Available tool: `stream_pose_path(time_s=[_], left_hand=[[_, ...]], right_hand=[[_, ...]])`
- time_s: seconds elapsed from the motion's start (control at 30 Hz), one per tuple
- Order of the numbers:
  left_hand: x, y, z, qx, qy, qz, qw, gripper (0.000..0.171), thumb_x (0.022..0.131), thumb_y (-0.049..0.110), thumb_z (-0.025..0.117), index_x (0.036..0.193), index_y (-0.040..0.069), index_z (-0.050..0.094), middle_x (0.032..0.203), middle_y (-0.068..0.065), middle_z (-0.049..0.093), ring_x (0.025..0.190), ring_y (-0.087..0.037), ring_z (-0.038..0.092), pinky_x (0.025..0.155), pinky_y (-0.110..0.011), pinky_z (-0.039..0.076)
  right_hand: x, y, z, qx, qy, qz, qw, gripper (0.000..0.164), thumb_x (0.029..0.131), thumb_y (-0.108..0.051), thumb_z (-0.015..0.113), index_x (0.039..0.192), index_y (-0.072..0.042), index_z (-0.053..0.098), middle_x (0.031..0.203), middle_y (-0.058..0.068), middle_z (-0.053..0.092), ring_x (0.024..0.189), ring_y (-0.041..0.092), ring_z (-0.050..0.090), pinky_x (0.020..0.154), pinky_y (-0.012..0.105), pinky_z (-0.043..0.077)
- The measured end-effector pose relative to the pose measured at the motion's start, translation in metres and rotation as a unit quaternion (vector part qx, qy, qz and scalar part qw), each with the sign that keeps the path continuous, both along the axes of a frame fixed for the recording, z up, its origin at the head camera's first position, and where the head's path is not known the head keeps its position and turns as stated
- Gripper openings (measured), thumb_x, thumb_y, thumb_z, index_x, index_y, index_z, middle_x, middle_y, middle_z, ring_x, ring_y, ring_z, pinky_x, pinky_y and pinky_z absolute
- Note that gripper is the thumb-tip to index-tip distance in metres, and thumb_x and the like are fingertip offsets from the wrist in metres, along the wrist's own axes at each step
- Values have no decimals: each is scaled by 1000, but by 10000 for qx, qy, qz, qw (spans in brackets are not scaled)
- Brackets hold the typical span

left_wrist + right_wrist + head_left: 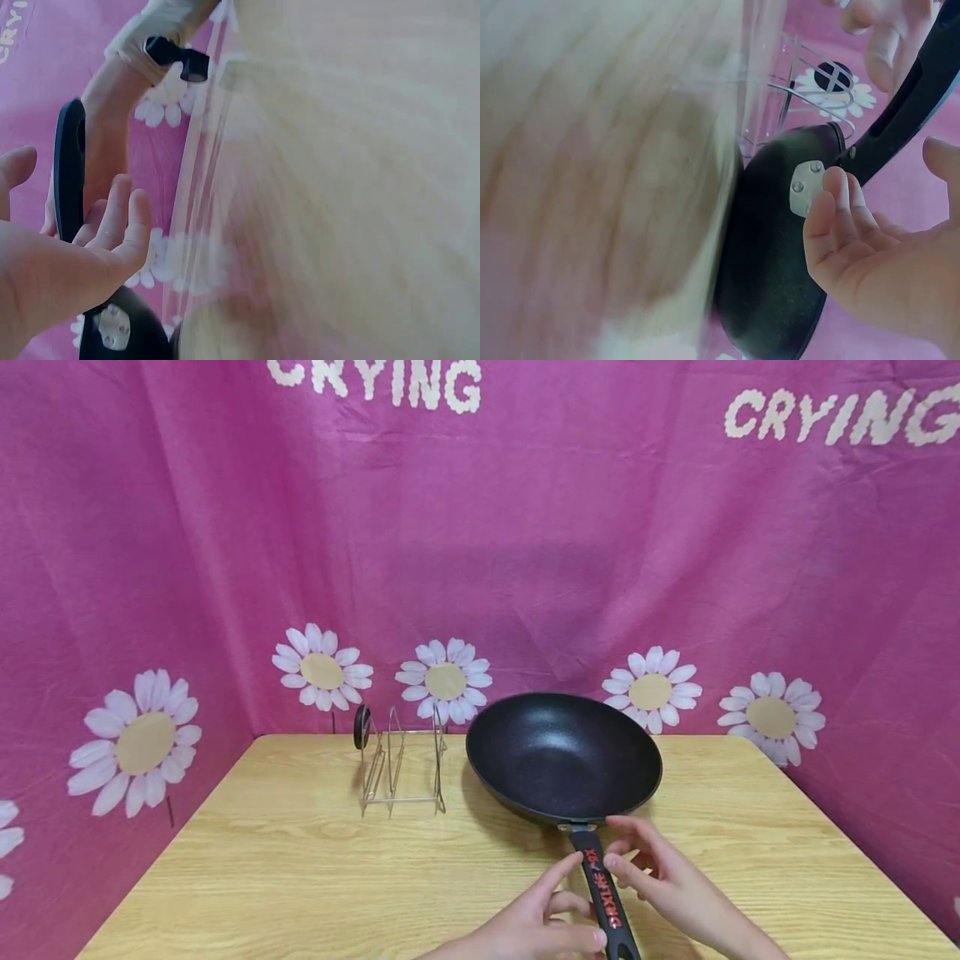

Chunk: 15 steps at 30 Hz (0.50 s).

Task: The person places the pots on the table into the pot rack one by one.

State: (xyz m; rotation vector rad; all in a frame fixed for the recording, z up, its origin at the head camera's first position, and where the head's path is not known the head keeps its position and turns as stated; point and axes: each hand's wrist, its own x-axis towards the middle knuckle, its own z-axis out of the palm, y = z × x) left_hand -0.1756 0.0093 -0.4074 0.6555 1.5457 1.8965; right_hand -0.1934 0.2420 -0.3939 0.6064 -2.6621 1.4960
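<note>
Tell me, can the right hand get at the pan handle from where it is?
Probably yes: the right hand sits open beside the pan handle, with nothing between them; the left hand flanks the other side.

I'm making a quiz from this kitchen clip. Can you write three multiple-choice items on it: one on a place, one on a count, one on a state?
1. Where does the wire rack stand relative to the pan?
A. To its left on the table
B. Inside it
C. In front of its handle

2. How many whole daisies show along the back cloth just above the table's far edge?
A. Two
B. Four
C. Seven

3. How is the pan?
A. Upside down
B. Full of food
C. Upright and empty

Answers:
1. A, the rack stands apart from the pan, to its left.
2. B, four daisies line the cloth above the far edge.
3. C, its dark inside faces up and holds nothing, with the left hand and right hand at the handle.
</note>
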Motion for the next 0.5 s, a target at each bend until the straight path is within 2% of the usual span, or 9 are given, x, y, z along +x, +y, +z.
stream_pose_path(time_s=[0.13,0.23,0.37,0.5], left_hand=[[5,6,1,384,-499,-32,9980,98,90,16,72,160,19,5,116,-5,68,90,-12,70,81,-26,55],[9,11,2,578,-762,94,9954,101,87,12,75,160,21,5,119,-12,69,89,-14,71,79,-26,56],[12,17,1,658,-1047,225,9921,102,87,6,73,160,18,4,126,-20,66,100,-22,70,82,-28,56],[11,20,-2,691,-1247,268,9894,101,87,1,71,160,15,2,130,-24,63,110,-27,67,84,-29,56]], right_hand=[[-2,-2,-2,-169,-559,63,9983,60,101,-21,57,150,2,30,115,16,62,81,7,57,62,26,48],[-2,-3,-5,-354,-919,217,9949,66,102,-21,55,153,6,22,116,17,60,84,5,57,64,26,49],[-2,-2,-8,-662,-1372,532,9869,68,104,-21,51,153,10,15,114,14,58,87,6,59,68,27,52],[-4,-2,-10,-827,-1698,754,9791,68,105,-23,48,154,8,13,115,12,57,92,8,60,74,29,52]])
